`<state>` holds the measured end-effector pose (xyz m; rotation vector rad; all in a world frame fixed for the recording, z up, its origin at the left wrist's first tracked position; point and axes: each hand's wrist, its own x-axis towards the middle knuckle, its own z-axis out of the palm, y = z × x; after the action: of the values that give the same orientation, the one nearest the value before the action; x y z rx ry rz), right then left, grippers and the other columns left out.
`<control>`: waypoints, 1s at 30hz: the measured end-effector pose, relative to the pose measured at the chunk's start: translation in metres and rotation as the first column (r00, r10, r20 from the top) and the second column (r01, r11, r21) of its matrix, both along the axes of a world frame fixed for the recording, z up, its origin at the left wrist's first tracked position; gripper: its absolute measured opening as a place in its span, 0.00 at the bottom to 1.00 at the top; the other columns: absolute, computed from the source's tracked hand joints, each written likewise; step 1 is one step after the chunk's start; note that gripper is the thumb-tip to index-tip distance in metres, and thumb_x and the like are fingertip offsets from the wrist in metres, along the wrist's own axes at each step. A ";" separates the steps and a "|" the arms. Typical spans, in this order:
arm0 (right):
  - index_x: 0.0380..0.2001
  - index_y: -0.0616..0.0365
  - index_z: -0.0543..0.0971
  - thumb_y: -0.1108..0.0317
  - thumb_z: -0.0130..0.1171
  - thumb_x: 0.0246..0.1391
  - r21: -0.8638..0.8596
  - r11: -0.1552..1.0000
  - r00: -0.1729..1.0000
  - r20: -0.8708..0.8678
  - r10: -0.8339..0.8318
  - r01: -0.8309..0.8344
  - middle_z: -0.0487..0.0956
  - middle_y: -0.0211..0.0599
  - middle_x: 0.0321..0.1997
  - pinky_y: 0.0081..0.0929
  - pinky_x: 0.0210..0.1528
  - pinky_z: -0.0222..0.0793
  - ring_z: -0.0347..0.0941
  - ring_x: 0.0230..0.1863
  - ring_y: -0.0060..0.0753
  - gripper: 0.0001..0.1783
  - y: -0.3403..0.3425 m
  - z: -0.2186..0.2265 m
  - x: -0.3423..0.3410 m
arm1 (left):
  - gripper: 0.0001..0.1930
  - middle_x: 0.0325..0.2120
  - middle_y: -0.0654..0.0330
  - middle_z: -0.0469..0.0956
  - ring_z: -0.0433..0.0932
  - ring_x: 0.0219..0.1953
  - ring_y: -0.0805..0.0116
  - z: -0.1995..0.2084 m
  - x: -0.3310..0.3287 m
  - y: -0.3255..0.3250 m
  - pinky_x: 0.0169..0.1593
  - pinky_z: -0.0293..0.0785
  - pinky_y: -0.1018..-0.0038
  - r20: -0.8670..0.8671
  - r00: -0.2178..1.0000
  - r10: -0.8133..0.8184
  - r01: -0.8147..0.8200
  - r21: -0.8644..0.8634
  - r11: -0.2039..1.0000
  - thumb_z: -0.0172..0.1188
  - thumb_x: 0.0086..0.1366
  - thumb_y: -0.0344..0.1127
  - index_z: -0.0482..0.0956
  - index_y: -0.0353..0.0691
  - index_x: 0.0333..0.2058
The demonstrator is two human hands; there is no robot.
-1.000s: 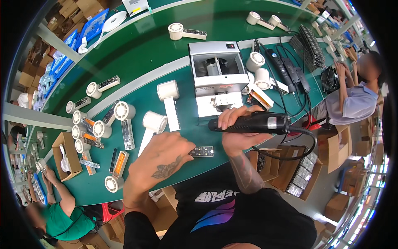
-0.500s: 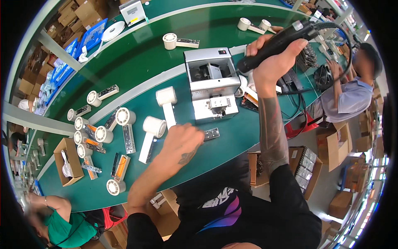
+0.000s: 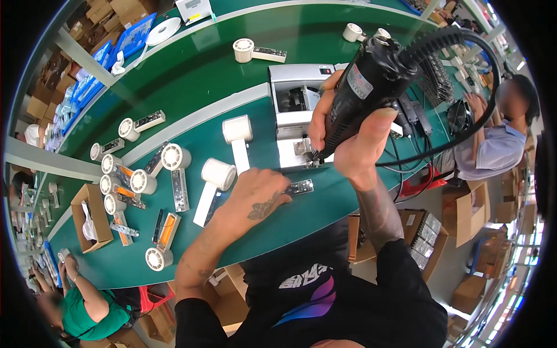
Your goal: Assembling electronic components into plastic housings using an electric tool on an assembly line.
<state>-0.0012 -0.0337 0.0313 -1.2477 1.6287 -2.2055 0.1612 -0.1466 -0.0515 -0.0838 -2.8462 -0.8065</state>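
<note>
right at the lower edge sits the person's black short-sleeved t-shirt (image 3: 371, 313) with a blue and purple print. beside it, an open brown cardboard box (image 3: 232, 307) stands below the rim of the green-topped work table (image 3: 267, 229). over that table, the bare left hand (image 3: 255, 194) has its fingers curled in, thumb and forefinger closed on the left end of a narrow dark circuit board (image 3: 300, 187), which is near the table's front edge, its right part showing. the right hand (image 3: 357, 142) is wrapped firmly around a thick black corded hand tool (image 3: 366, 87), tilted nose-down, its cable looping to the right. the tool's nose reaches the front of a boxy silver-grey metal machine (image 3: 291, 119); i cannot tell whether it touches. just beyond the left hand lie two white plastic units with drum-shaped heads and flat handles (image 3: 218, 174), and farther left is a cluster of similar white units (image 3: 175, 156), some with orange in the handle. past the table, a glossy green strip (image 3: 191, 75) carries more of them, and behind it are a flat white reel (image 3: 163, 31) and blue plastic trays (image 3: 130, 40).
</note>
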 end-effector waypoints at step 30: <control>0.52 0.55 0.62 0.11 0.31 0.43 -0.132 0.979 0.904 0.383 0.193 -0.153 0.66 0.35 0.17 0.26 0.18 0.61 0.61 0.13 0.27 0.56 0.047 -0.047 0.021 | 0.14 0.36 0.61 0.78 0.75 0.38 0.56 -0.007 0.000 -0.002 0.42 0.70 0.63 -0.007 0.999 -0.037 0.036 -0.036 0.999 0.68 0.57 0.41 0.79 0.46 0.41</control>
<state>0.0197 0.0136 -0.0159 -0.8508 1.2194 -2.2622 0.1611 -0.1486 -0.0583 -0.1435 -2.8604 -0.7613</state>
